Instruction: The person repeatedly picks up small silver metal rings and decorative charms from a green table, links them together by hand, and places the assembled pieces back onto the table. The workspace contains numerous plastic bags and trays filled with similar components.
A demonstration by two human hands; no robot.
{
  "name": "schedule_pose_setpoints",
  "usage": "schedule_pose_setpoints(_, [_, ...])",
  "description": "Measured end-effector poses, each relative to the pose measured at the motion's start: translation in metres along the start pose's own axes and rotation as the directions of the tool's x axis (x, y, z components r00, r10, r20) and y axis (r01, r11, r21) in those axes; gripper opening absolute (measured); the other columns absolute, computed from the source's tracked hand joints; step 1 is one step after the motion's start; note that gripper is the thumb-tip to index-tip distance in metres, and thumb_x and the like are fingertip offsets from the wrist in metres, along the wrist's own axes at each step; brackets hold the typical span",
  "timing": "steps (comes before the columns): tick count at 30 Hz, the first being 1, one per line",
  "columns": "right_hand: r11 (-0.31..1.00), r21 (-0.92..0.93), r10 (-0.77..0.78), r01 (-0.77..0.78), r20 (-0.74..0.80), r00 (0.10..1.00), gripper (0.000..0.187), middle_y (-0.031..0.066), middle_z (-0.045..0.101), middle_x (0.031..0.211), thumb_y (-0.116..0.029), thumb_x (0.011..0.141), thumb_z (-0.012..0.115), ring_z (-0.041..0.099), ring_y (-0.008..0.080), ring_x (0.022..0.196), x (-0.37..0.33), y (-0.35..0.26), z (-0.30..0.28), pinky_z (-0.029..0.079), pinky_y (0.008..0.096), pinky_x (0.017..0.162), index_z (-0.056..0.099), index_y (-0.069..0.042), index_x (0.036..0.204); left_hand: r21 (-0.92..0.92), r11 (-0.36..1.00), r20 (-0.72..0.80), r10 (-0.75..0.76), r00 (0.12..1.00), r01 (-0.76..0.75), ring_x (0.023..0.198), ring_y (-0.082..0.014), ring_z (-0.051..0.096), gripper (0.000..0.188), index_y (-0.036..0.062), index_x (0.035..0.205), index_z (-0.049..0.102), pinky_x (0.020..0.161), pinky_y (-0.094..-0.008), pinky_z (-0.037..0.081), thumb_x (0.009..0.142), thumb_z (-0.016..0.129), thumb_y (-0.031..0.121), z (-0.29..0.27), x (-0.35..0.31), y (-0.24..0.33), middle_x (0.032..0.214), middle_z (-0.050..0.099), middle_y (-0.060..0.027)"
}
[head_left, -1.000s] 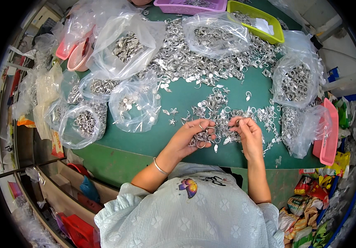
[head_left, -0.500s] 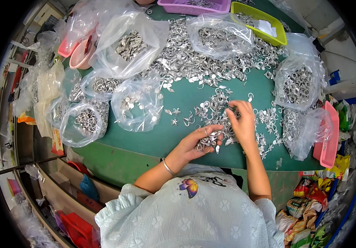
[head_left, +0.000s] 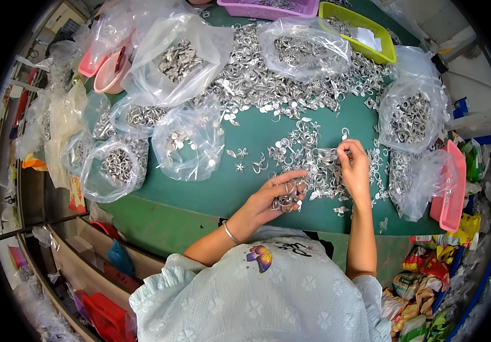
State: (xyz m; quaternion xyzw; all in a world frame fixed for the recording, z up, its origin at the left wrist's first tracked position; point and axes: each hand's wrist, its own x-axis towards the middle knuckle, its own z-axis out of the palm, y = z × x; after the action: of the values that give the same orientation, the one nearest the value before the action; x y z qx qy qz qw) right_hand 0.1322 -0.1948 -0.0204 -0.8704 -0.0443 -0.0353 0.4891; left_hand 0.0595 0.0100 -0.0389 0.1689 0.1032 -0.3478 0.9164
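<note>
My left hand (head_left: 268, 198) is cupped around a handful of silver rings (head_left: 284, 200), palm up, close to the near edge of the green table. To its right, my right hand (head_left: 355, 166) has thumb and forefinger pinched at a small silver metal piece (head_left: 327, 153); its exact shape is hard to make out. Beneath and between both hands spreads a loose pile of silver rings and flower-shaped pieces (head_left: 302, 137). A few flower pieces (head_left: 240, 167) and a curved piece (head_left: 261, 164) lie apart, left of this pile.
A larger heap of silver pieces (head_left: 291, 97) covers the table's far side. Clear plastic bags of parts stand around: a large bag (head_left: 211, 48), a bag with flat discs (head_left: 191, 165), a right-hand bag (head_left: 391, 102). Purple (head_left: 268, 12), green (head_left: 382, 56) and pink (head_left: 456, 188) baskets edge the table.
My right hand has moved right, away from the left hand, its fingers closing into a pinch at a silver piece. The left hand stays nearly in place, the rings in it slightly shifted.
</note>
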Motion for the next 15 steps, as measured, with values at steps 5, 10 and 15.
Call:
schedule_pose_setpoints(5, [0.824,0.524,0.178,-0.214,0.118,0.977,0.004,0.0079,0.055,0.081,0.000,0.080,0.054,0.049,0.0133,0.063,-0.006,-0.020,-0.009,0.039,0.0256,0.055,0.052,0.003,0.078,0.058,0.998,0.000,0.021,1.000,-0.021,0.086,-0.0165,0.054,0.044,-0.0005,0.122,0.042,0.063,-0.0248,0.050,0.081,0.056,0.008,0.001,0.000,-0.001,0.095,0.052,-0.0054])
schedule_pose_setpoints(10, [0.953,-0.219,0.269,-0.209,0.292,0.918,0.012,0.0118,0.056,0.077,-0.008,0.076,0.061,0.052,0.0191,0.067,0.009,-0.018,-0.018,0.041,0.0300,0.064,0.055,0.001,0.082,0.045,0.998,-0.049,0.042,0.998,-0.039,0.085,-0.0151,0.055,0.043,-0.0013,0.121,0.043,0.065,-0.0255,0.050,0.082,0.056,0.008,0.006,-0.001,0.002,0.092,0.054,-0.0035])
schedule_pose_setpoints(15, [0.901,-0.404,-0.157,0.160,0.041,0.987,0.017,0.0121,0.057,0.078,-0.016,0.073,0.065,0.052,0.0289,0.076,0.025,-0.009,0.022,0.039,0.0373,0.071,0.057,-0.001,0.076,0.044,0.998,-0.075,0.040,0.996,-0.037,0.085,-0.0145,0.055,0.042,-0.0015,0.120,0.044,0.064,-0.0252,0.049,0.081,0.056,0.009,0.008,-0.001,-0.001,0.092,0.055,-0.0035])
